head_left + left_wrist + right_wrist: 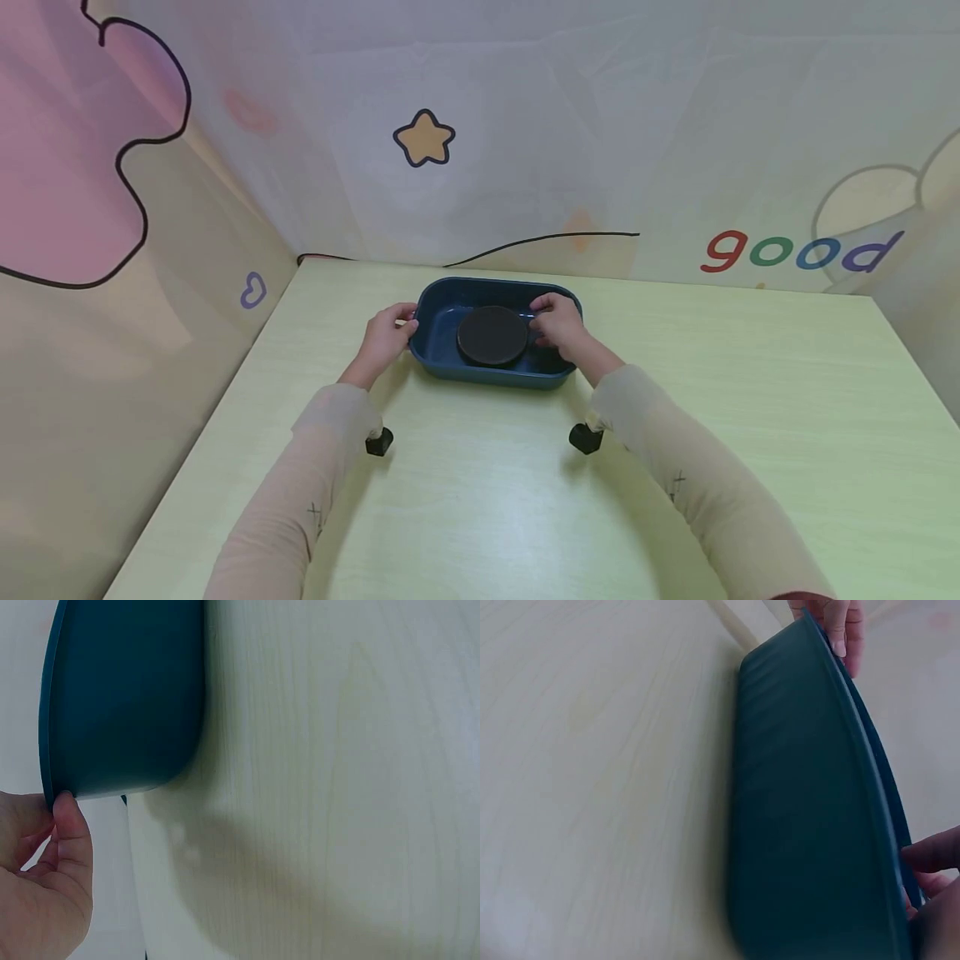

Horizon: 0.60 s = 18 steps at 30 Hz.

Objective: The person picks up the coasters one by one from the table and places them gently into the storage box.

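A dark blue rectangular basin (495,379) with rounded corners stands near the back of the table. Inside it, left of my right hand, is a round, flat black disc (492,336). My left hand (384,337) pinches the basin's left rim between thumb and fingers; the left wrist view shows this left hand (52,877) at the rim of the basin (127,697). Over the right end of the basin reaches my right hand (561,325), its fingers loosely bent inside, beside the disc, with nothing visible between them. The basin (810,802) hides part of these fingers in the right wrist view.
The pale wooden table (480,500) extends in front of the basin and to both sides. A printed cloth wall (525,150) rises close behind the basin. Small black blocks (379,442) hang at both wrists.
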Tool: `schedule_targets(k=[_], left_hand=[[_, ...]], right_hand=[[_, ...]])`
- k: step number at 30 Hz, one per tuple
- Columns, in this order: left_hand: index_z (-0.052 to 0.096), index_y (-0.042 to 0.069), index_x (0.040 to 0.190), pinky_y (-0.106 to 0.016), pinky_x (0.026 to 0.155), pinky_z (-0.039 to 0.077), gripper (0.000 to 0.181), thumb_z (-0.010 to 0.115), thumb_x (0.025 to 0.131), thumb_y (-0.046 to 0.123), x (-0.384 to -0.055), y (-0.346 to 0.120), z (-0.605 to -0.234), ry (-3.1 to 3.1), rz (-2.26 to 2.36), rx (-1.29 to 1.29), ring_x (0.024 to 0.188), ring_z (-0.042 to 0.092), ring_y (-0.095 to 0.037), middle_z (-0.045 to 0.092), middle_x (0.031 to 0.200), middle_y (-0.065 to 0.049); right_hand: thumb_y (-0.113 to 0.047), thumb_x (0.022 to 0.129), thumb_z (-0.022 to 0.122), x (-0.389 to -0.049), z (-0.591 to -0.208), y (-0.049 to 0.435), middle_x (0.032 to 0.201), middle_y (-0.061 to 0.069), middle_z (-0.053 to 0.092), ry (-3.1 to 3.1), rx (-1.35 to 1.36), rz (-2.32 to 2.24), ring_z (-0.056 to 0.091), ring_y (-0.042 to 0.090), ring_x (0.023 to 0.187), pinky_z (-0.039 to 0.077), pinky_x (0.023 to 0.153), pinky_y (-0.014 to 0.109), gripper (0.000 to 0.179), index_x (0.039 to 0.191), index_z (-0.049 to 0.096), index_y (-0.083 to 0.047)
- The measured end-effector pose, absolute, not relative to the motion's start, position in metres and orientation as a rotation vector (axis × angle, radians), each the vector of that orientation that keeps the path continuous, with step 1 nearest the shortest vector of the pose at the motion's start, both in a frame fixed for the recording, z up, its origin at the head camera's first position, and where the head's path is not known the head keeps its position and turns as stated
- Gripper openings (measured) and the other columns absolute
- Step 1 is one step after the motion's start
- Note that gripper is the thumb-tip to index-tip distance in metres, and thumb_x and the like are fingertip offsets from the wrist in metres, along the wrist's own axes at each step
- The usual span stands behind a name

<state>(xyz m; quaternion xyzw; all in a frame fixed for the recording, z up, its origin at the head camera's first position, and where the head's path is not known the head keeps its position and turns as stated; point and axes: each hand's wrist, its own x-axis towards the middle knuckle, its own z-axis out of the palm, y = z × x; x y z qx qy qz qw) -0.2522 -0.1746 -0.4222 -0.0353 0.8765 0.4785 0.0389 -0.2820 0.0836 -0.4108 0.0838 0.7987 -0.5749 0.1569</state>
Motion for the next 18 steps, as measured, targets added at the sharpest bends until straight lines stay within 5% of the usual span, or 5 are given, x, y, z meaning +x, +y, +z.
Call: schedule_targets(k=[8,18], left_hand=[[0.047,0.004,0.125,-0.029,0.07,0.053,0.034,0.047,0.091,0.008,-0.254,-0.175,-0.423,2.699,1.446,-0.112,0.095,0.056,-0.025,0.051,0.113,-0.015],[0.05,0.002,0.122,-0.029,0.07,0.05,0.032,0.045,0.092,0.013,-0.251,-0.187,-0.416,2.826,1.346,-0.081,0.093,0.056,-0.027,0.054,0.113,-0.016]], right_hand=[[0.003,0.086,0.048,-0.276,-0.389,0.098,0.108,0.016,0.049,2.315,0.05,-1.542,0.048,0.021,0.087,0.05,0.06,0.023,0.034,0.12,0.044,0.002],[-0.002,0.086,0.049,-0.267,-0.376,0.135,0.098,0.014,0.052,2.471,-0.158,-1.473,0.049,0.017,0.081,0.048,0.065,0.023,0.027,0.113,0.047,0.006]])
